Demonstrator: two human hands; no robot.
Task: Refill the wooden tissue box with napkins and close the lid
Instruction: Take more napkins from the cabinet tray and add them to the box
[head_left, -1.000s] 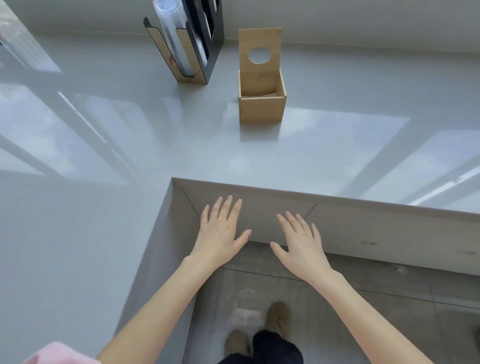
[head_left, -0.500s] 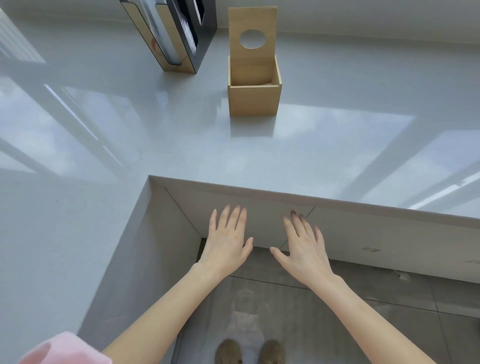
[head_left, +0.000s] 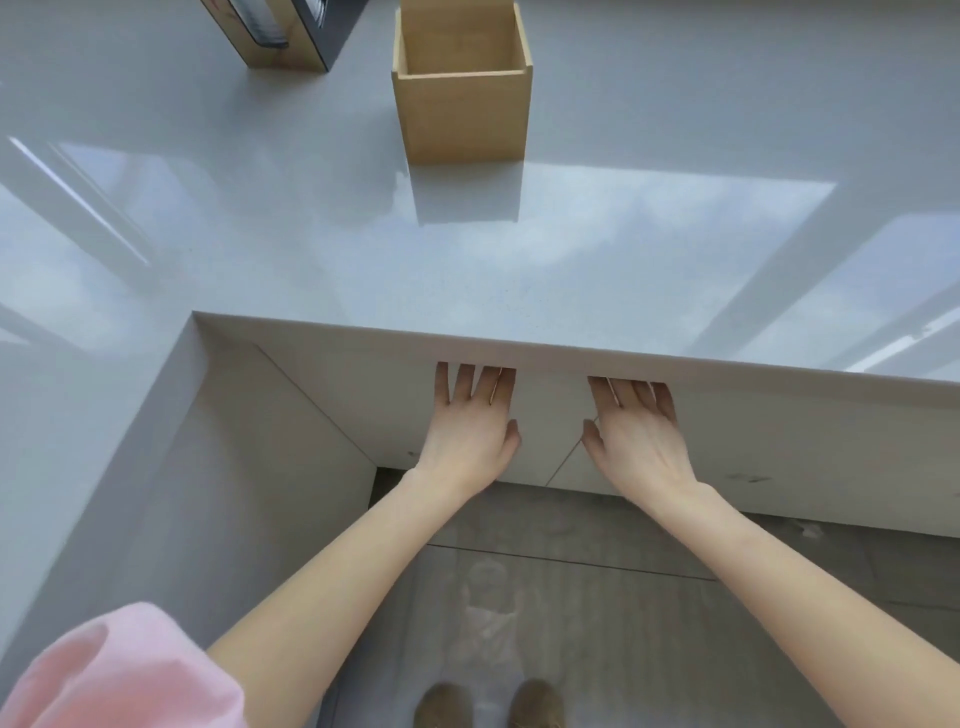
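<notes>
Since half a second ago both of my hands have gone forward, so their fingertips now sit hidden under the front lip of the bench (head_left: 519, 270), and the view has closed in on the box.

At far left, a pink sleeve (head_left: 114, 670) fills the bottom corner. Up at the top left, a dark holder (head_left: 291, 36) with a wooden side stands on the bench, cut off by the frame edge; what it holds is too cropped to tell.

My left hand (head_left: 470, 434) lies flat, palm down, against the pale panel (head_left: 363, 405) below the bench edge. Its fingers (head_left: 485, 387) are spread and straight, gripping nothing, and the thumb points toward the other hand.

Above it, well apart from both hands, the box (head_left: 462, 111) stands upright on the bench, just right of the holder and not touching it. Its top is open, and what I can see of the inside is bare wood. Its upper part runs out of the frame, so I cannot tell how the lid stands. Its reflection shows on the glossy surface in front of it.

My right hand (head_left: 636, 441) is flat against the same panel, near the left one but not touching it. Its fingers (head_left: 631, 402) are straight and loose, holding nothing. A thin seam in the panel runs down between the two thumbs.

Below, on the grey floor (head_left: 649, 623), two brown shoes (head_left: 488, 704) show at the bottom edge.
</notes>
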